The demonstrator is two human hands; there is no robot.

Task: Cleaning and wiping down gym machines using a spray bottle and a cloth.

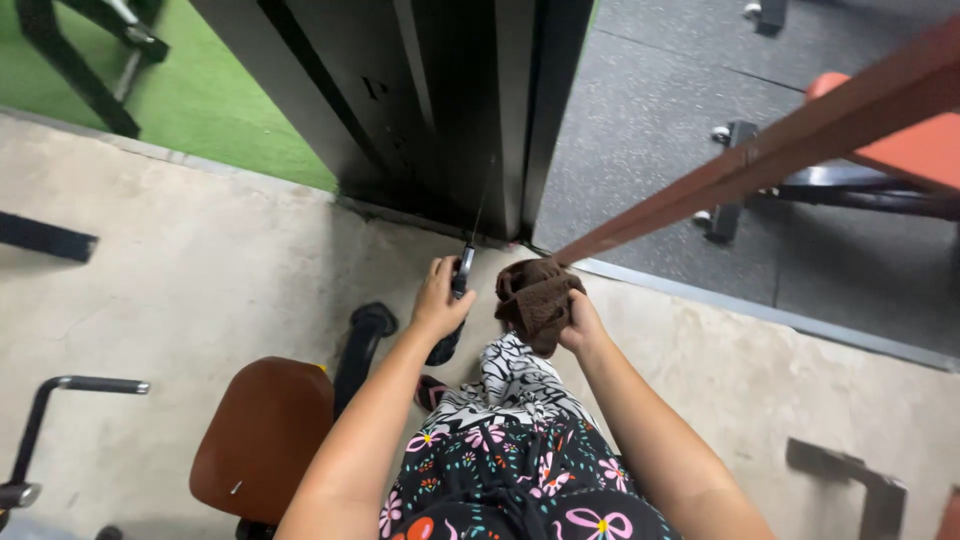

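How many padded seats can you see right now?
2. A brown seat lies low at the left, beside the left arm. An orange bench pad is at the upper right, partly hidden behind a reddish-brown bar.

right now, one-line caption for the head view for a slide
Left hand grips a black handle while right hand presses a brown cloth on a reddish-brown bar.

single head-worn view, looking steeply down, close over both forearms, facing concrete floor (200, 270)
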